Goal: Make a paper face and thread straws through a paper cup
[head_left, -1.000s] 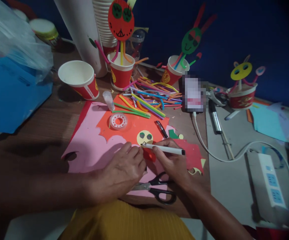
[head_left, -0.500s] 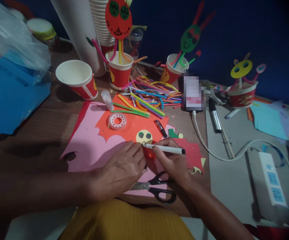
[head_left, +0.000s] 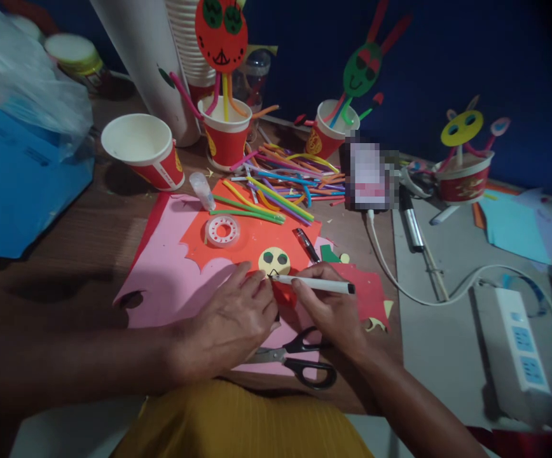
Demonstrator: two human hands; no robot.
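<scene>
A pale yellow paper disc with two dark green eyes lies on orange and pink sheets. My right hand is closed round a white marker, whose tip touches the disc's lower part beside a small dark drawn angle. My left hand rests palm down at the disc's lower left edge, its fingers lying flat. Black-handled scissors lie on the pink sheet between my wrists. A tape roll and a black pen are close by.
Behind are colourful pipe cleaners, an unfilled paper cup and cups holding paper-faced figures. To the right stand a phone on a white cable and a power strip. Blue sheets lie left.
The left index finger has lifted slightly and spread from its neighbours. The marker tip has shifted slightly left on the disc. The view has moved a little.
</scene>
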